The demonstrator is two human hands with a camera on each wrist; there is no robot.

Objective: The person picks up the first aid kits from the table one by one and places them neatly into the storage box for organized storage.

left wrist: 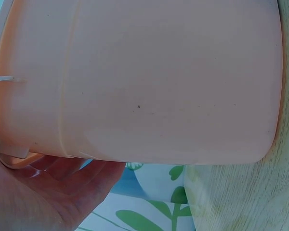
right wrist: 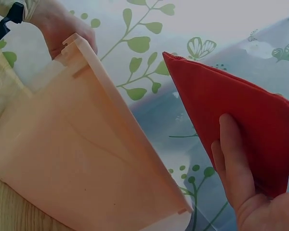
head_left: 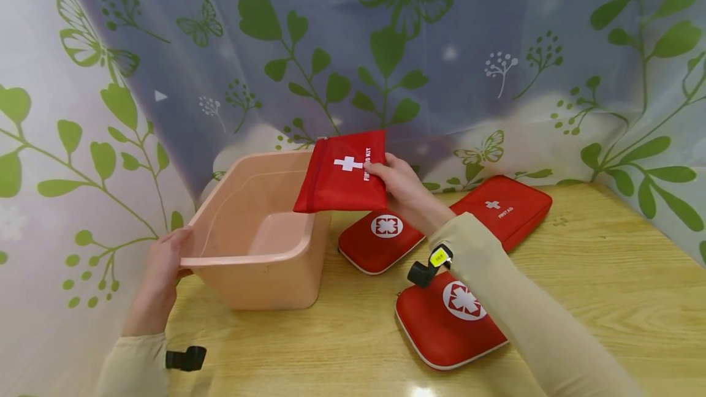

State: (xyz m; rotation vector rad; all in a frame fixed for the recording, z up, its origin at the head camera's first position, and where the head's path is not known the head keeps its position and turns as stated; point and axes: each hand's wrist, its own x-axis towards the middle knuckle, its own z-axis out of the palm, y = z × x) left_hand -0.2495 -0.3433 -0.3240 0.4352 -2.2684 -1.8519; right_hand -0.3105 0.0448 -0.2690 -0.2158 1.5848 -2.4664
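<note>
My left hand point(head_left: 162, 271) grips the near left rim of a peach plastic bin point(head_left: 281, 280), thumb over the edge and fingers beneath, as the left wrist view also shows. In my right hand point(head_left: 408, 189) is a flat red first aid pouch point(head_left: 336, 182) with a white cross, pinched at its right edge with the thumb on top. The pouch hangs in the air over the bin's right rim. From the right wrist view, the fingers point(right wrist: 236, 159) lie along the pouch's underside. The part of the bin's floor that shows is bare.
Right of the bin, a red hard case point(head_left: 375, 244) with a white emblem lies on the wooden table point(head_left: 607, 299). Nearer me is a similar red case point(head_left: 441, 329), partly under my right forearm. A larger red first aid bag point(head_left: 518, 207) lies farther back, before a patterned curtain point(head_left: 496, 29).
</note>
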